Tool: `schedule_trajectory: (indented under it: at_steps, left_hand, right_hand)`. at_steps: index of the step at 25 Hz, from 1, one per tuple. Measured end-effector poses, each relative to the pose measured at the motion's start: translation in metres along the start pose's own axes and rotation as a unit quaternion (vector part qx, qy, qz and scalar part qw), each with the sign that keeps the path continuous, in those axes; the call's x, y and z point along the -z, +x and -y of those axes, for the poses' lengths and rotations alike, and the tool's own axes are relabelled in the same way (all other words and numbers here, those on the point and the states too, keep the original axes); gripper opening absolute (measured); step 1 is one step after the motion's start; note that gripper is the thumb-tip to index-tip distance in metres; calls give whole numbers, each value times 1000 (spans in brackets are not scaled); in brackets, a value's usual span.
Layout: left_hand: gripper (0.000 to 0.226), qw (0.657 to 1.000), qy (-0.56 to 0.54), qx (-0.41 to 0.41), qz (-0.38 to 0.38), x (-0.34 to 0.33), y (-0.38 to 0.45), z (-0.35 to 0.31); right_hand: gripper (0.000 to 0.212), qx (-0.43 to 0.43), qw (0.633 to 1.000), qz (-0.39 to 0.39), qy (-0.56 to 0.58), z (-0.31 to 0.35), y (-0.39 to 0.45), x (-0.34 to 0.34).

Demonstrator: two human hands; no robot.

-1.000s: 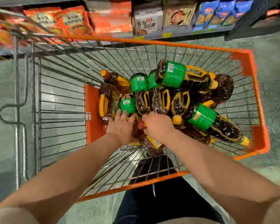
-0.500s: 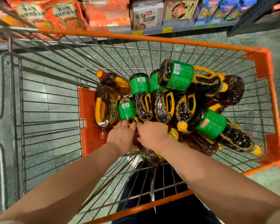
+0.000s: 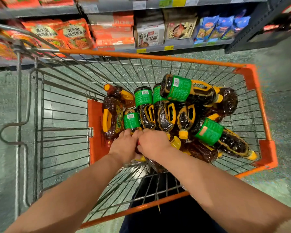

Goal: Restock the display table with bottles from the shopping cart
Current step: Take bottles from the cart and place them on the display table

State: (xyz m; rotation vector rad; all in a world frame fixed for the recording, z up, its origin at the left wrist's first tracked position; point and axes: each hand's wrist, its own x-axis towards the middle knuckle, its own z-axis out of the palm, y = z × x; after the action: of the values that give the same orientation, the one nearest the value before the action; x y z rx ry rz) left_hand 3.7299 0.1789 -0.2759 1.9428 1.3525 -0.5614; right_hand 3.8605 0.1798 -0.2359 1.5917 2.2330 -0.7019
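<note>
Most of the view is filled by a wire-mesh shopping cart with an orange plastic rim (image 3: 160,58), seen from above over a grey-green speckled floor (image 3: 282,91). Beyond the cart's far edge, a grey store shelf (image 3: 178,46) is stocked with orange noodle packets (image 3: 74,34), a white-and-grey box, and blue bags (image 3: 223,26). Inside the cart, a heap of dark brown plastic bottles with green labels and yellow handles (image 3: 165,115) is piled on the basket floor, most lying on their sides and overlapping. One bottle (image 3: 188,91) is laid crosswise on top of the heap, with its yellow cap pointed right. Another (image 3: 223,140) lies slanted toward the cart's right corner. A lighter amber bottle (image 3: 112,118) is pressed against the orange panel at the left of the pile. Two bare forearms are extended into the cart from the bottom of the view. The left hand (image 3: 124,145) and the right hand (image 3: 153,143) are placed side by side, touching, at the near edge of the heap, with fingers curled down among the bottles. Something red and a partly hidden bottle are glimpsed between and under the hands, but what each hand grips cannot be told, since the fingertips are hidden.
</note>
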Motion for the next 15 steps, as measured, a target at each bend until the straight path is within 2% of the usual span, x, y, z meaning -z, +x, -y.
schedule_trajectory:
  at_steps: [7,9,12,15]
  left_hand:
    - [94,996,16,-44,-81,59,-57,-21]
    - [97,993,5,-56,-106,80,-81,-21]
    - [104,989,-45,-83,-117,116,-114,-24]
    - [96,977,-96,-98,-164,144,-146,-31]
  right_hand:
    - [30,16,998,-42,44,10,-51,82]
    - [23,37,995,-78,58,24,-67,107]
    - [30,49,986,-154,32,50,-91,143]
    - [28,48,979,-197,16,69,-113,179]
